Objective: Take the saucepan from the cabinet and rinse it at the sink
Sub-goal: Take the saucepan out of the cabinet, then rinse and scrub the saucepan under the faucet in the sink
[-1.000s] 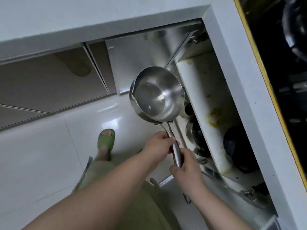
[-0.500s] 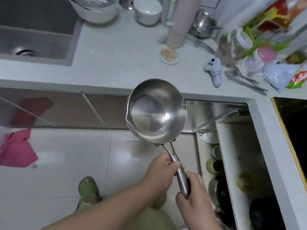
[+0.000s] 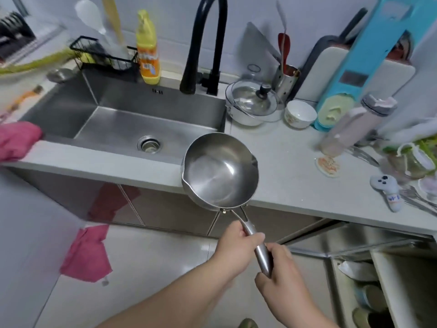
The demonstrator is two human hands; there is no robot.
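Note:
A shiny steel saucepan (image 3: 218, 172) with a pour spout is held level and empty over the counter's front edge, just right of the steel sink (image 3: 123, 119). Both hands grip its long handle: my left hand (image 3: 233, 250) nearer the bowl, my right hand (image 3: 281, 278) at the handle's end. A black gooseneck tap (image 3: 208, 43) stands behind the sink; no water runs. The open cabinet (image 3: 378, 268) at lower right shows dishes and pots inside.
A lidded white pot (image 3: 254, 104), a small bowl (image 3: 299, 114), a utensil holder (image 3: 286, 81) and cutting boards (image 3: 354, 67) crowd the counter to the right. A yellow soap bottle (image 3: 147, 50) and wire caddy (image 3: 104, 56) stand behind the sink. A pink cloth (image 3: 17, 140) hangs at the left.
The saucepan has come up out of the cabinet to counter height, toward the sink. The view has swung from the cabinet and floor up to the sink and tap. Both hands kept their grip.

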